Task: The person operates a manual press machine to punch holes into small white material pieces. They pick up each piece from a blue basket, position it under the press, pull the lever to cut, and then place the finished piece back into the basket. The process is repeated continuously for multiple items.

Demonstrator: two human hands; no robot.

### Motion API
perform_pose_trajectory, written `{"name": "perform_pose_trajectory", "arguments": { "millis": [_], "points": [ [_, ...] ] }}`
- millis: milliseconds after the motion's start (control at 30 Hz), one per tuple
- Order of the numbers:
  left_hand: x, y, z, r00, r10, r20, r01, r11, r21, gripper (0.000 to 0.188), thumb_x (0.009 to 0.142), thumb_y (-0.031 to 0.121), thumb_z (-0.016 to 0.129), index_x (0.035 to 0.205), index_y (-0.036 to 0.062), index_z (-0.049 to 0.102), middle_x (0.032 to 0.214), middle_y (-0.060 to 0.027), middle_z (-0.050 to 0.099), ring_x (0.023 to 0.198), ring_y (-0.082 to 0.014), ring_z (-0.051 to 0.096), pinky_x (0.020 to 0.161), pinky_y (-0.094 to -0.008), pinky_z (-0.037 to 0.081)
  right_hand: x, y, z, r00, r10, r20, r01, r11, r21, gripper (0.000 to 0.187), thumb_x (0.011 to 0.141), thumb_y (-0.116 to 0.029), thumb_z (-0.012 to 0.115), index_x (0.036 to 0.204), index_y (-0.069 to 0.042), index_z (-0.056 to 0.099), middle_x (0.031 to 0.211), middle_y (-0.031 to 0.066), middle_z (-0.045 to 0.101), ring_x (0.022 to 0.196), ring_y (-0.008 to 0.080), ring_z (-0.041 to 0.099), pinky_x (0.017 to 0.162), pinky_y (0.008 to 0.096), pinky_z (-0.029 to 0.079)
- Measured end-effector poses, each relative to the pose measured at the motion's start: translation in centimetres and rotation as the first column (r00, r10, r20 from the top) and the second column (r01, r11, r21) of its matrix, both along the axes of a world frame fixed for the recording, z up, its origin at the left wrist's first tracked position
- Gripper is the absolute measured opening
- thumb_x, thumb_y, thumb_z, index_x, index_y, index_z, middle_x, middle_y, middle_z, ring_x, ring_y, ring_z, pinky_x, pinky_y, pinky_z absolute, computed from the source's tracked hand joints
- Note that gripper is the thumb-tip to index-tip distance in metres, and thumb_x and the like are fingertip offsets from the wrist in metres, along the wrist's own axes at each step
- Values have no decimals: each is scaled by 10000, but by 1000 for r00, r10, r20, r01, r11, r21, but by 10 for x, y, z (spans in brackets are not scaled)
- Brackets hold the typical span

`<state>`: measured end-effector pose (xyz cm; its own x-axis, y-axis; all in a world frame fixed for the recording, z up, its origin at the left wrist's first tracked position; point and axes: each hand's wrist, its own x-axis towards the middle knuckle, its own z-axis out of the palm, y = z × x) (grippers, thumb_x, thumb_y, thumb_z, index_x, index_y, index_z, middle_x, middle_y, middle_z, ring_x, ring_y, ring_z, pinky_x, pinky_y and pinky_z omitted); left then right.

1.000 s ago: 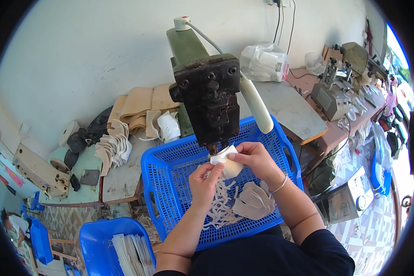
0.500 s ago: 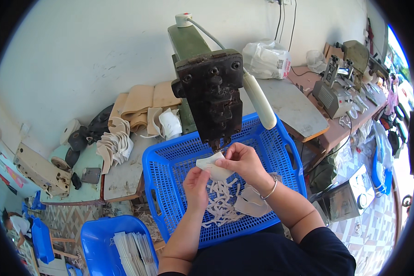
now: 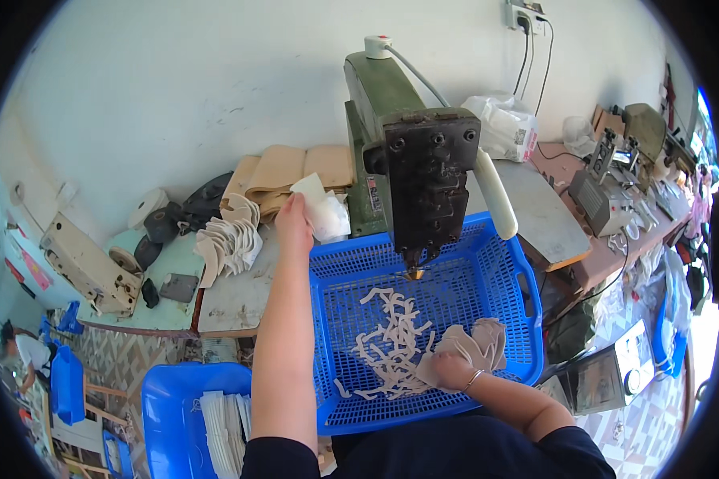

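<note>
Right hand (image 3: 447, 372) rests on the stack of beige pieces (image 3: 481, 342) in the blue basket (image 3: 487, 271); its fingertips are hidden, so cannot tell whether that grip is closed. Pale strips (image 3: 393, 339) lie beside the stack. Black machine head (image 3: 431, 191) overhangs the basket, nothing at its tip. Farther off, left hand (image 3: 294, 227) grasps a pale piece (image 3: 308, 188) by its edge, at the white pile (image 3: 327, 217) on the desk (image 3: 224, 310). Judged step: setting down left, picking up right. Next move calls for left release, one piece separated right.

Dark navy shirt (image 3: 455, 449), plain, short sleeves (image 3: 280, 457). Right hand (image 3: 450, 370): thin, shiny metal bangle (image 3: 474, 380) round the wrist.
</note>
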<state>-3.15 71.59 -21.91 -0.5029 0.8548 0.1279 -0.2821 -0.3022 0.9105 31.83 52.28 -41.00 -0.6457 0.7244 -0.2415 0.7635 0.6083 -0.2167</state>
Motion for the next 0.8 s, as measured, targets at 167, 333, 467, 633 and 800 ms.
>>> {"name": "perform_pose_trajectory", "arguments": {
  "millis": [167,333,467,633,800],
  "points": [
    [33,7,-6,536,561,-631,-421,825,376,370,861,239,593,1109,-27,528,1036,-131,583,950,-214,547,840,-327,419,6,21,45,967,-26,-252,-1,994,-108,218,721,-129,590,921,-49,624,843,166,628,848,328,604,743,394,488],
    [108,-101,-64,881,-310,-357,220,937,-272,252,890,262,555,981,32,597,872,-62,627,788,-190,594,693,-282,465,1,31,119,594,26,-804,322,908,267,179,654,-62,621,830,-91,633,858,64,598,844,273,580,738,386,452],
    [142,-149,-73,541,-662,520,832,513,-213,237,891,259,562,1006,52,572,940,-64,614,835,-138,584,717,-282,482,-13,28,148,638,579,-508,-7,664,748,245,589,-103,652,830,-137,623,947,9,575,927,212,550,792,357,425],
    [145,-171,-47,781,-598,180,618,781,-88,249,885,170,575,1085,25,547,973,-51,606,864,-117,579,729,-262,476,-30,19,146,627,496,-601,204,639,741,259,647,-76,659,904,-96,634,1025,71,574,976,240,546,856,340,432],
    [157,-192,-31,820,-540,-191,530,842,-103,203,879,152,583,1021,8,583,864,-10,594,766,-60,533,674,-214,431,-23,14,146,216,-374,-902,150,925,-348,194,812,-136,641,970,-29,609,964,85,600,873,145,562,766,287,457]
  ]
}}
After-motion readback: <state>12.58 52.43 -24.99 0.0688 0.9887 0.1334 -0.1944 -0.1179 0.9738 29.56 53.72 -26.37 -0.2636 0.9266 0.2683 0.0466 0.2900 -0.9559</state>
